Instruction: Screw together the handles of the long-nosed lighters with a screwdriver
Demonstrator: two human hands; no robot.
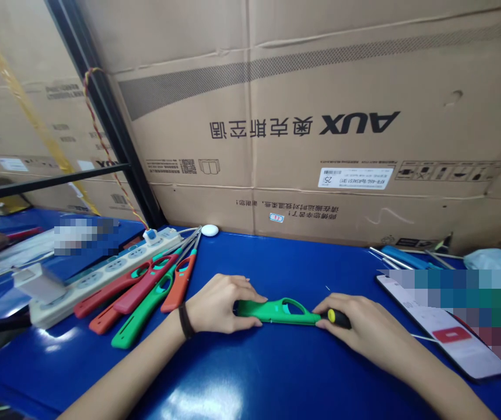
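1. The left hand (219,304) grips one end of a green lighter body (276,312), which lies flat on the blue table (250,373), near centre.
2. The right hand (359,326) is closed around a black-and-yellow screwdriver (336,318), whose tip meets the body's right end.
3. At far left, red, orange and green lighters (145,291) lie bunched beside a white power strip (101,274).
4. A phone (447,332) lies at right.

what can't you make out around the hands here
Head view only:
- Screwdriver: shaft and tip hidden by the right hand.
- Green lighter: left end covered by the left hand.
- Things at the right edge: pixelated patch.
- Carton label: print too small.
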